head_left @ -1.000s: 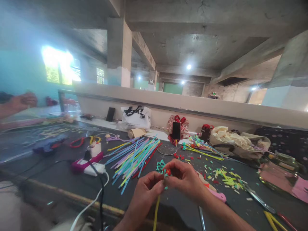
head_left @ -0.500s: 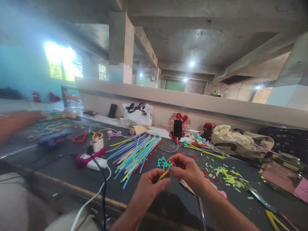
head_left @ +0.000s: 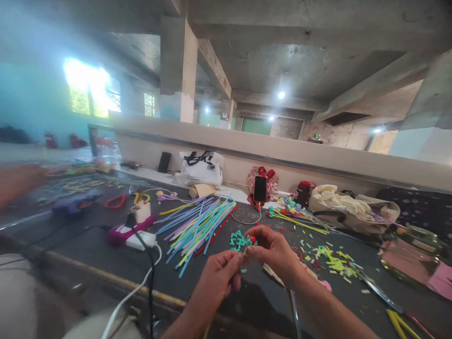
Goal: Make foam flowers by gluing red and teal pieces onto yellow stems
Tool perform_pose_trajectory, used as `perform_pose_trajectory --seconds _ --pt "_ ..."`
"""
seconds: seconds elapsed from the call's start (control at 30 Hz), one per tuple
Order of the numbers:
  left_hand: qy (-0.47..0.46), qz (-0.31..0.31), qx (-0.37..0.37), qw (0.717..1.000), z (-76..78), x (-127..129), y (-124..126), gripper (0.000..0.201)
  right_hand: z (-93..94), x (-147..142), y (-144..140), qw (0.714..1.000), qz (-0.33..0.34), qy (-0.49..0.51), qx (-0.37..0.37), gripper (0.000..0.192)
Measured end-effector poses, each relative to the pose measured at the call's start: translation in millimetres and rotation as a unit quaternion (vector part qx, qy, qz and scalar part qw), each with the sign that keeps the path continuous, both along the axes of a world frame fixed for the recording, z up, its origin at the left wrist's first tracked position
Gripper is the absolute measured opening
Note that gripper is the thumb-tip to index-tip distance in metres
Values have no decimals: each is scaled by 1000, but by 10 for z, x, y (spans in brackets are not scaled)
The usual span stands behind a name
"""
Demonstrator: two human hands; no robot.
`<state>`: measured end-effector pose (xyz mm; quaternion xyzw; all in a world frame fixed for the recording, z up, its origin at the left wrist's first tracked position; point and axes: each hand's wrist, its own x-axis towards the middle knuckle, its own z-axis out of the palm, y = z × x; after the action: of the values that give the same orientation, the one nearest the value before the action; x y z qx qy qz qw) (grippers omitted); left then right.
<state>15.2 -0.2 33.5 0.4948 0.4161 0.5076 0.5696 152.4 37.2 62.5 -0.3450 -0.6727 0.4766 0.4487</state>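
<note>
My left hand [head_left: 221, 273] is closed on a yellow pipe cleaner [head_left: 244, 253], mostly hidden by the fingers, with only a short bit showing near its top. My right hand [head_left: 275, 249] pinches at that same top end, thumb and forefinger close together. A small red piece [head_left: 252, 239] shows at the right fingertips; whether it is fixed to the stem I cannot tell. Just beyond the fingers lies a heap of short teal pieces [head_left: 238, 240] on the dark table [head_left: 257, 301].
Long coloured pipe cleaners [head_left: 201, 230] lie left of my hands. To the right are yellow-green cut pieces [head_left: 334, 259], scissors [head_left: 381, 292] and a glass jar [head_left: 413, 254]. A power strip [head_left: 139, 238] trails cables. At far left is another person's hand [head_left: 24, 181]. A phone [head_left: 260, 189] stands behind.
My left hand has slid up close to the right fingertips, covering most of the yellow pipe cleaner. My right hand has barely moved. The other person's hand has shifted left.
</note>
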Motion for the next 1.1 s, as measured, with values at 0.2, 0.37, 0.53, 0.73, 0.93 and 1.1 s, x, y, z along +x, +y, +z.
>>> perform_pose_trajectory --seconds 0.2,0.37,0.53,0.73,0.93,1.1 --pt "-52 27 -1 998 -23 -21 26 27 -15 33 23 1000 7 7 27 36" --pt "-139 -33 -41 989 -72 -95 69 22 42 86 0 999 -38 22 30 25" --pt "-221 -98 -71 968 -59 -140 62 21 94 171 18 997 -54 15 49 25" --pt "-309 -192 -82 928 -121 -175 129 18 92 161 9 996 -65 -12 60 22" --pt "-403 -287 -38 868 -170 -251 145 22 -14 98 -20 997 -42 -50 33 13" --pt "-443 -300 -14 845 -149 -260 118 25 -30 58 -104 986 -10 -157 55 26"
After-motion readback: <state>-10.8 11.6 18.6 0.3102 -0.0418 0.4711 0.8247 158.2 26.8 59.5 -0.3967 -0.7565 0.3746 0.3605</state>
